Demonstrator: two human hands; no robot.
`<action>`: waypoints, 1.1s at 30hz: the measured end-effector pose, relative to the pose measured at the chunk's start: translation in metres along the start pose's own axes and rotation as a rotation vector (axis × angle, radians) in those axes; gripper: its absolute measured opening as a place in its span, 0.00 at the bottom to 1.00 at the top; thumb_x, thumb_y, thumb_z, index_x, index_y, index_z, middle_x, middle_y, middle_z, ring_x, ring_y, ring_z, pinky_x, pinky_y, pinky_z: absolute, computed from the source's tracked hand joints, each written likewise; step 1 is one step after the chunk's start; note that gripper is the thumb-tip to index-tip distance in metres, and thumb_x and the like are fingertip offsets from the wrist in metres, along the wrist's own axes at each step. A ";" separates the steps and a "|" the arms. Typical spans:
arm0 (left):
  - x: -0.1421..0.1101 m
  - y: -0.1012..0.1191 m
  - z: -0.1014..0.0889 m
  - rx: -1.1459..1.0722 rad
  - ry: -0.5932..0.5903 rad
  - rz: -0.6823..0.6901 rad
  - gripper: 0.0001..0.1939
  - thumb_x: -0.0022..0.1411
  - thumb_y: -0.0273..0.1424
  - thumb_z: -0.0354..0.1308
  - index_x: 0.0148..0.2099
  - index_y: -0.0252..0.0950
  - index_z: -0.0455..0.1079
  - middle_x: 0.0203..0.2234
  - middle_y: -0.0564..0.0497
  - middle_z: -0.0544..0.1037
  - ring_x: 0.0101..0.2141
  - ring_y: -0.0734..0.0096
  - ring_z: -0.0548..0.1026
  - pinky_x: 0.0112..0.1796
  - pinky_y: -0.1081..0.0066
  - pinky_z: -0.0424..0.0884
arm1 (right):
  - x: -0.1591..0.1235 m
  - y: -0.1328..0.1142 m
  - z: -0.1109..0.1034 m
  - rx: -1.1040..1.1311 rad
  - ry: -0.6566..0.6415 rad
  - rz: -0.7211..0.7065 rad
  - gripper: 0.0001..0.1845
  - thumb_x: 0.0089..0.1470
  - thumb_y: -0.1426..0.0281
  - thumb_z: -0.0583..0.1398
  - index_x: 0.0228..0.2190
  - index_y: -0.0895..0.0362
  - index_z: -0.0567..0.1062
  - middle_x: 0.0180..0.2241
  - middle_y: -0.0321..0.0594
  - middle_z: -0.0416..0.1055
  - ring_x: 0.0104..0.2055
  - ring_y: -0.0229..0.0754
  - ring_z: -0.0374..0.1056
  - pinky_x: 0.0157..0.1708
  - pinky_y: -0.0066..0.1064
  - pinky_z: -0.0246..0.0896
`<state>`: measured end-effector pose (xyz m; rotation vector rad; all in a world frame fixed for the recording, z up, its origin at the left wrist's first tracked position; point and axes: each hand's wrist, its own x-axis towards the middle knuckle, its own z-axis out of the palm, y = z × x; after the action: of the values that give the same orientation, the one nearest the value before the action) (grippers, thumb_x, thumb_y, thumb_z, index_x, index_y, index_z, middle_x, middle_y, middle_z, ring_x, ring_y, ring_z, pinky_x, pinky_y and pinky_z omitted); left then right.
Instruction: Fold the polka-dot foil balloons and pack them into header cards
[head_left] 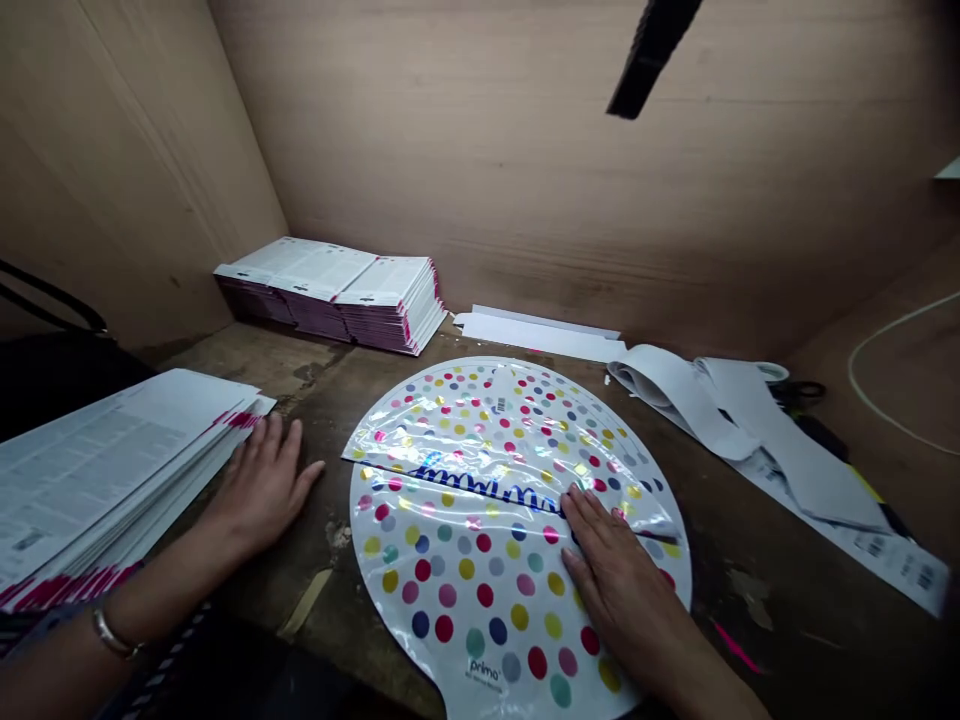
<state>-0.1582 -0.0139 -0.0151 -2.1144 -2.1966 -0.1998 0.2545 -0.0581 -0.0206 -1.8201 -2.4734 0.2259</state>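
Observation:
A round white foil balloon [480, 590] with many coloured dots lies flat on the worktable, a fold running across its middle beside blue script lettering. Its tail points toward me and a "primo" print shows near it. My right hand [626, 580] rests on the balloon just below the fold, fingers stretched out flat. To the left, my left hand [262, 485] lies with spread fingers against the edge of a stack of printed cards [112, 450] with pink edges. Nothing is visibly gripped in either hand.
More stacked printed cards [390, 290] stand at the back left against the wooden wall. Behind the balloon lie white paper strips [540, 330]. A curled label strip [795, 450] runs along the right, near dark scissors [806, 390]. A black strap [649, 60] hangs above.

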 end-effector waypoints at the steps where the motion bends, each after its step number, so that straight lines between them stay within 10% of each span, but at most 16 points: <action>1: 0.000 0.015 -0.005 -0.023 0.072 0.081 0.32 0.64 0.39 0.43 0.63 0.22 0.52 0.63 0.33 0.47 0.63 0.45 0.43 0.57 0.45 0.49 | 0.000 -0.005 -0.002 -0.005 -0.002 0.008 0.30 0.61 0.61 0.45 0.61 0.60 0.54 0.63 0.45 0.47 0.65 0.48 0.42 0.61 0.50 0.43; 6: 0.003 0.136 -0.022 -0.317 -0.046 0.806 0.21 0.65 0.32 0.46 0.59 0.36 0.61 0.57 0.44 0.65 0.58 0.61 0.60 0.58 0.59 0.56 | -0.002 -0.022 -0.017 -0.023 -0.039 0.056 0.28 0.60 0.64 0.47 0.59 0.61 0.58 0.62 0.46 0.51 0.64 0.49 0.47 0.61 0.50 0.45; 9: 0.005 0.172 -0.015 -0.400 -0.138 0.904 0.19 0.64 0.33 0.49 0.56 0.34 0.63 0.52 0.43 0.69 0.53 0.60 0.65 0.54 0.61 0.62 | -0.004 -0.009 -0.027 -0.030 -0.026 0.055 0.29 0.56 0.71 0.50 0.59 0.62 0.58 0.62 0.48 0.53 0.62 0.48 0.51 0.59 0.46 0.50; 17: 0.015 0.167 -0.011 -0.417 -0.173 0.827 0.17 0.62 0.37 0.52 0.52 0.37 0.64 0.44 0.44 0.73 0.45 0.60 0.70 0.46 0.62 0.67 | 0.001 0.030 -0.041 -0.098 0.027 0.017 0.26 0.48 0.81 0.51 0.50 0.58 0.71 0.51 0.45 0.69 0.57 0.51 0.59 0.55 0.45 0.55; 24: 0.019 0.190 -0.014 -0.321 -0.134 1.009 0.10 0.62 0.28 0.52 0.46 0.37 0.68 0.39 0.45 0.74 0.41 0.60 0.71 0.46 0.61 0.64 | -0.037 -0.051 -0.045 -0.169 -0.073 0.057 0.21 0.50 0.81 0.52 0.44 0.57 0.74 0.30 0.46 0.77 0.30 0.47 0.72 0.31 0.34 0.67; 29: 0.014 0.173 -0.006 -0.631 -0.213 0.891 0.12 0.57 0.26 0.55 0.45 0.37 0.70 0.39 0.47 0.76 0.41 0.64 0.73 0.44 0.65 0.67 | -0.055 -0.055 -0.071 0.075 -0.089 -0.248 0.41 0.46 0.61 0.63 0.59 0.60 0.58 0.57 0.51 0.62 0.56 0.55 0.62 0.50 0.39 0.64; 33: 0.006 0.140 -0.011 -0.925 -0.344 0.701 0.14 0.55 0.31 0.58 0.46 0.39 0.72 0.42 0.50 0.76 0.41 0.64 0.74 0.44 0.65 0.69 | -0.048 -0.010 -0.073 0.126 -0.035 -0.204 0.43 0.50 0.68 0.59 0.63 0.50 0.46 0.65 0.39 0.42 0.65 0.50 0.42 0.60 0.44 0.50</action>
<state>-0.0188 -0.0050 0.0016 -3.4685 -1.4192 -0.9969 0.2699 -0.1009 0.0546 -1.5170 -2.5789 0.3943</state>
